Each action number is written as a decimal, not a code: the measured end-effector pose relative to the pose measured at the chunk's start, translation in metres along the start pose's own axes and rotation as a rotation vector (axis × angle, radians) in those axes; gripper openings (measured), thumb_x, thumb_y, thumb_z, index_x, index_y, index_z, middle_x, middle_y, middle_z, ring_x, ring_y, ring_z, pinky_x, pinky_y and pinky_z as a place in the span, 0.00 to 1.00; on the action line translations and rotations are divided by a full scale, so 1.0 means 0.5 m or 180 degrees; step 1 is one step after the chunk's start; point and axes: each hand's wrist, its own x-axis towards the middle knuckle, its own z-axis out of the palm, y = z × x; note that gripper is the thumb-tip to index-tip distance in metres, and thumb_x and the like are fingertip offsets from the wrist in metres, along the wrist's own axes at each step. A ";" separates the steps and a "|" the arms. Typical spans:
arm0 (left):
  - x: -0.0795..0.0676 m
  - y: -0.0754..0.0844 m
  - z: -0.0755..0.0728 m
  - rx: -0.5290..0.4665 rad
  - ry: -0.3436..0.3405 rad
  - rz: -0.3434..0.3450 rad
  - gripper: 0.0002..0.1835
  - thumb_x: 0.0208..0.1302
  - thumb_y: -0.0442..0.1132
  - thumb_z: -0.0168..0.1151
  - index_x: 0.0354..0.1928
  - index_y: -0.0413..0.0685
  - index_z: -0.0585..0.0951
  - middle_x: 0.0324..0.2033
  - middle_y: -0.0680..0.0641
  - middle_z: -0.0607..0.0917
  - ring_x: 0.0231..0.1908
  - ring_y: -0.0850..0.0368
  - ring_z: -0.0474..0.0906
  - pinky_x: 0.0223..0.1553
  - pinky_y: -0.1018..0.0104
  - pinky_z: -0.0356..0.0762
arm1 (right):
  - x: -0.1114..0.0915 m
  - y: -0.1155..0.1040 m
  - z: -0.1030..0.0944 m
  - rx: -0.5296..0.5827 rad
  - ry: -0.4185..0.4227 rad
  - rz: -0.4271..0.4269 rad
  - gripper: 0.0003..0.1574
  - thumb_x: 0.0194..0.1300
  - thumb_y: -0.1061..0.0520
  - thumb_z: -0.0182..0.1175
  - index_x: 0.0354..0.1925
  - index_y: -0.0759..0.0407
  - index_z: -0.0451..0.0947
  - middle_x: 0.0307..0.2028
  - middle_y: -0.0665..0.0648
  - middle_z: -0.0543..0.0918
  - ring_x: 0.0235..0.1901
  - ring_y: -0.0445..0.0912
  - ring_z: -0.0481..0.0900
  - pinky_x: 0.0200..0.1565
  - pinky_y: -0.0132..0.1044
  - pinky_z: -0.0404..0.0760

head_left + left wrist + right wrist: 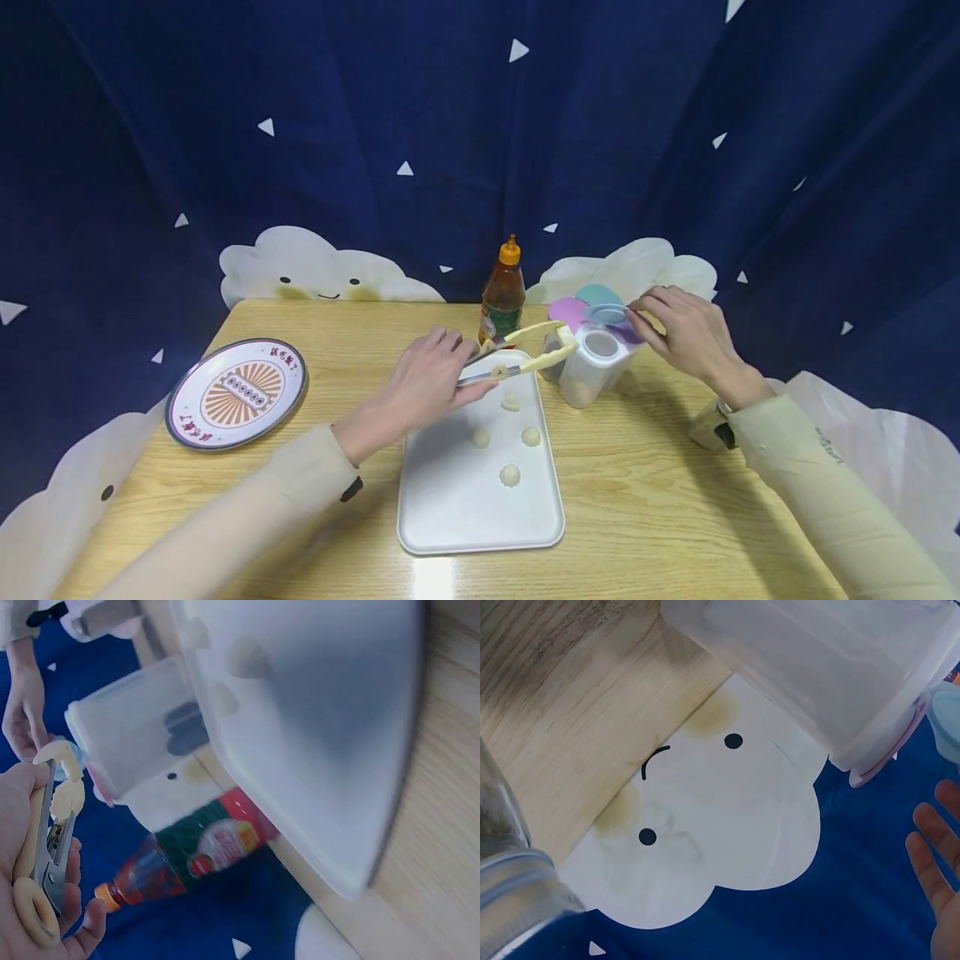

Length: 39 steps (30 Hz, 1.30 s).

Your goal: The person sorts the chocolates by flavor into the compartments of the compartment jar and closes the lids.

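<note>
My left hand (431, 379) grips tongs (543, 362) with pale yellow scalloped tips. Between the tips is a small pale piece (566, 336), close over the round opening of a translucent multi-compartment container (581, 385). The light blue flip lid (606, 314) of that opening stands raised, its edge pinched by the thumb and fingers of my right hand (686, 333). Pink (567, 312) and teal lids (598, 294) also stand up behind. Below my left hand lies a white tray (465, 521), which bears several small cream-coloured ridged pieces (510, 476).
A sauce bottle (502, 296) with an orange cap stands behind the tray, left of the container. At the table's left lies a patterned oval plate (237, 393). The right wrist view shows a clear jar (514, 892) at its left edge. Dark blue curtain hangs behind the table.
</note>
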 end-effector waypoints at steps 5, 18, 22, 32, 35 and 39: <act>0.026 0.024 0.007 -0.0072 0.0175 0.0110 0.30 0.67 0.68 0.65 0.49 0.48 0.84 0.40 0.46 0.87 0.38 0.52 0.77 0.32 0.59 0.79 | 0.000 0.000 -0.001 -0.0028 0.0009 0.0005 0.09 0.66 0.51 0.68 0.39 0.54 0.86 0.35 0.54 0.88 0.33 0.52 0.85 0.31 0.46 0.81; 0.071 0.057 0.023 0.0038 0.0166 0.0219 0.31 0.68 0.70 0.63 0.50 0.49 0.84 0.38 0.48 0.85 0.37 0.53 0.77 0.30 0.61 0.79 | 0.000 0.001 -0.001 -0.0033 0.0016 0.0014 0.09 0.65 0.51 0.68 0.39 0.55 0.85 0.34 0.54 0.87 0.31 0.51 0.84 0.29 0.45 0.79; 0.075 0.058 0.021 0.0023 0.0127 0.0209 0.31 0.68 0.70 0.62 0.51 0.49 0.85 0.39 0.48 0.86 0.38 0.53 0.77 0.31 0.61 0.80 | 0.002 0.000 -0.002 -0.0040 0.0001 0.0015 0.09 0.66 0.50 0.68 0.39 0.54 0.85 0.34 0.54 0.87 0.31 0.51 0.84 0.29 0.45 0.79; 0.062 0.045 0.014 -0.0017 0.0221 0.0279 0.32 0.64 0.70 0.66 0.48 0.48 0.86 0.40 0.46 0.87 0.38 0.52 0.78 0.32 0.60 0.81 | 0.005 0.001 0.000 -0.0027 0.0057 -0.0024 0.10 0.68 0.50 0.65 0.39 0.54 0.85 0.34 0.54 0.87 0.32 0.51 0.85 0.30 0.46 0.80; 0.046 0.033 0.010 -0.0018 0.0229 0.0280 0.31 0.63 0.70 0.68 0.47 0.48 0.86 0.40 0.47 0.86 0.38 0.52 0.78 0.31 0.60 0.80 | 0.005 0.001 0.001 -0.0023 0.0056 -0.0021 0.10 0.68 0.49 0.65 0.39 0.54 0.85 0.34 0.53 0.87 0.32 0.51 0.85 0.30 0.46 0.80; 0.020 0.011 0.003 -0.0009 0.0177 0.0264 0.31 0.61 0.70 0.69 0.45 0.49 0.85 0.37 0.48 0.86 0.37 0.53 0.77 0.31 0.61 0.79 | 0.003 0.000 0.001 -0.0020 0.0056 -0.0014 0.10 0.67 0.49 0.65 0.39 0.54 0.85 0.34 0.54 0.87 0.32 0.52 0.85 0.30 0.46 0.80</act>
